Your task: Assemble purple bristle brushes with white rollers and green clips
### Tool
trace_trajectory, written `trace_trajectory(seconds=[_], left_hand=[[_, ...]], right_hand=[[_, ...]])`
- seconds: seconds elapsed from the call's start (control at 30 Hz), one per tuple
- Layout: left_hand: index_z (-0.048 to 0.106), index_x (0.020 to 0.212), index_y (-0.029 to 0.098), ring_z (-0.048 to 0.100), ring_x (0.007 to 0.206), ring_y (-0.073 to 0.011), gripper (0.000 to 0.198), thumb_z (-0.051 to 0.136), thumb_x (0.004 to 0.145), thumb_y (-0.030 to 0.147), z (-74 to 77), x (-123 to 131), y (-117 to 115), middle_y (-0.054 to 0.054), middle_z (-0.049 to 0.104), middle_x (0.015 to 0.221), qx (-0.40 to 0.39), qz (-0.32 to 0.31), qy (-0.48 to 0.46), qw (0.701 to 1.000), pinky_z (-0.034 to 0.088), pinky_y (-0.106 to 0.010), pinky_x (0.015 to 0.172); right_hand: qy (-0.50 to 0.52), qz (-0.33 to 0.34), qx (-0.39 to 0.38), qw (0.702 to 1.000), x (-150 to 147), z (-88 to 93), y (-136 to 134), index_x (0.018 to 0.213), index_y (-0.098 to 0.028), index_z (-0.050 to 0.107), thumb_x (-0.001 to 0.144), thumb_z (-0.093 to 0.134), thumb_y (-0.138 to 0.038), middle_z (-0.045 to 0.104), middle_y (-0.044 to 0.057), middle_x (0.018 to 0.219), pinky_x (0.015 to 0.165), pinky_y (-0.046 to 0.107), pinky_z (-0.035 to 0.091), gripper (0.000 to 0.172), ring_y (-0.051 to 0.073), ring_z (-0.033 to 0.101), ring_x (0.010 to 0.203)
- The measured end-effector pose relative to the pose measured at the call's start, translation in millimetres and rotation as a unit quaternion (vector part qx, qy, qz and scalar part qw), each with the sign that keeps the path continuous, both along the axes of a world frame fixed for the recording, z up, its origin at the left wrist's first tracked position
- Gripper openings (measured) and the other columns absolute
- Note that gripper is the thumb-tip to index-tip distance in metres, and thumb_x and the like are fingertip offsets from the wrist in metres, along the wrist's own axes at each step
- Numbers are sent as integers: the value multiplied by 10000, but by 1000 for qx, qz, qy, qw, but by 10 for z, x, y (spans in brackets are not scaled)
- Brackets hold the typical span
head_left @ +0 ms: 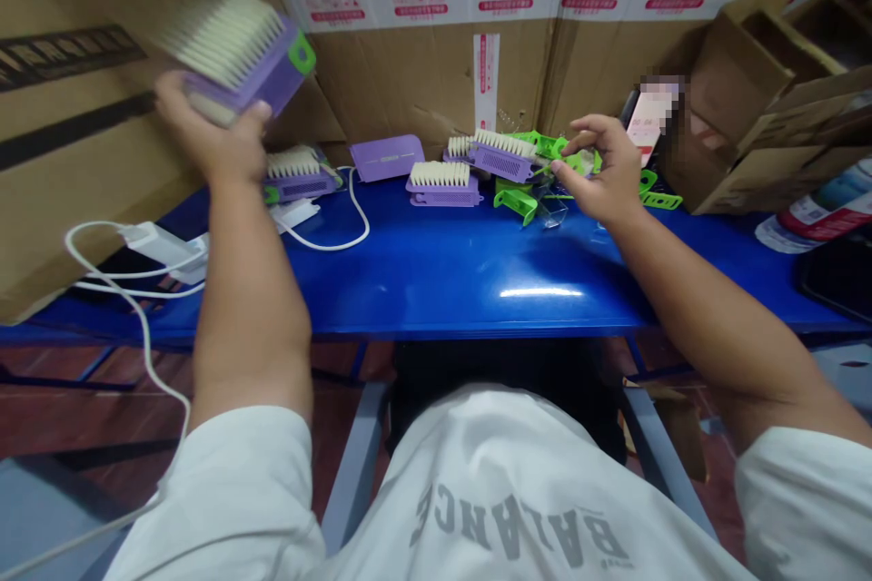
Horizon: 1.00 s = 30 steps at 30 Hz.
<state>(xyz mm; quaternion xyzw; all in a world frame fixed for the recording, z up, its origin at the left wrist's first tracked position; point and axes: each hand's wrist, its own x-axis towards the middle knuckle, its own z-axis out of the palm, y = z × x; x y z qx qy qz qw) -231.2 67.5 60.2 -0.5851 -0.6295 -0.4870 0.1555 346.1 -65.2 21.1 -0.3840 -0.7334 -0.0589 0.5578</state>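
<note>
At the upper left, my left hand (222, 141) is closed around a purple brush (269, 77) with rows of cream bristles and a green end piece. The brush is raised well above the table and slightly blurred. Over the back of the table, my right hand (606, 163) has its thumb and fingers brought together at a small green plastic piece (559, 150). Beside that hand lie more green plastic parts, including a bracket (516, 204). Two bristled purple brushes (504, 154) (444, 186) rest left of it, and another brush (296, 172) lies behind my left forearm.
A purple cover (387, 158) leans at the back of the blue table (436, 281). White cables and an adapter (163, 245) lie at left. Cardboard boxes (422, 73) wall the back. A phone (652, 118), an open carton (742, 109) and a bottle (824, 209) stand right.
</note>
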Motion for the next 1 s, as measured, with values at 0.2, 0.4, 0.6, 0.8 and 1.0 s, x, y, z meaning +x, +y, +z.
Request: trace_trajectory(seconds=[0.2,0.4,0.6,0.8,1.0], left_hand=[[591,1552,63,573,1550,-329,882,915,789,368,67,45,-522,-164,616,1641,-157,106,-45,981,417,-493,1372],[651,1626,193,608,1539,-368,873,912,871,544,84,335,-719,-140,604,1682,-234,92,-39,967,462,-543,1373],[569,1708,234,537,1634,-417,837,847,946,438,60,493,-792,-179,564,1729,-251,132,-67,957,390,-676,1391],[560,1713,258,522,1647,-439,891,806,911,558,56,601,-765,-203,555,1741,-255,158,-40,953,379,-665,1379],[561,1693,236,515,1636,-455,902,752,940,695,27,519,-712,-176,550,1749,-236,150,-12,960,344,-689,1381]], right_hand=[[-12,-5,-28,1000,6,-14,0,1199,-253,740,947,804,-455,822,77,1018,1080,512,616,329,295,817,1001],[-12,4,-17,1000,-17,1,-14,1154,-256,741,929,797,-478,823,53,946,1043,496,630,321,284,814,947],[-23,22,-34,999,-15,29,-29,1386,-227,691,933,816,-538,833,93,1034,1146,604,580,564,341,822,1091],[-159,216,-94,959,-379,463,-613,1431,-203,718,990,805,-425,843,127,1288,1061,453,622,501,274,805,1130],[-497,547,-365,567,-1791,-92,-1781,1321,-50,829,1081,581,-159,870,213,1309,954,367,618,362,298,834,1108]])
